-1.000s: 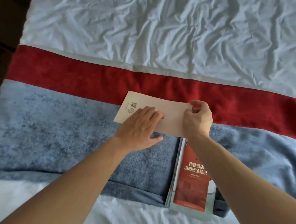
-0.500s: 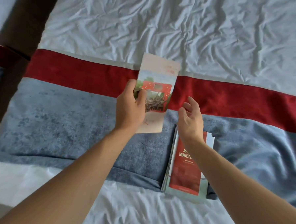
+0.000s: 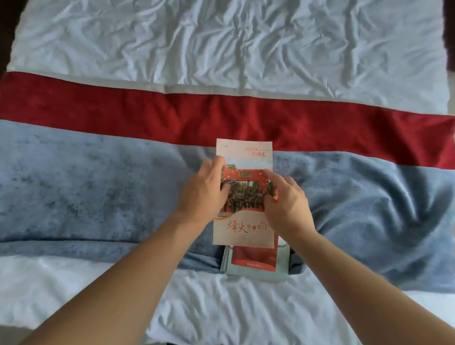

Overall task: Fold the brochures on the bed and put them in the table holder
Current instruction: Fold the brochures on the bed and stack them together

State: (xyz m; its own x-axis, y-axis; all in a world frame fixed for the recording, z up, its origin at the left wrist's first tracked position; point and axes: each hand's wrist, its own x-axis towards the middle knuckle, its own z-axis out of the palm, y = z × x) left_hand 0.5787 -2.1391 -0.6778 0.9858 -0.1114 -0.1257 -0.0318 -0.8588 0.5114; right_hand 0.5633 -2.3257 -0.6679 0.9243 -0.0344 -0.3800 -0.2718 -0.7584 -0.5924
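A folded brochure with a beige cover, a red photo panel and red lettering stands lengthwise over the blue-grey band of the bed. My left hand grips its left edge, thumb on the cover. My right hand holds its right edge, fingers across the photo. Under its near end lies a small stack of brochures, a red-covered one on top, mostly hidden by the held brochure. No table holder is in view.
The bed has a wrinkled white sheet at the far side, then a red band and a blue-grey runner. The bed's near edge lies close below my arms. Dark floor shows at the left and right.
The brochure was flat and sideways under both hands, then lifted upright by my left hand. Now it sits lower over the stack, and my right hand has taken its right edge.
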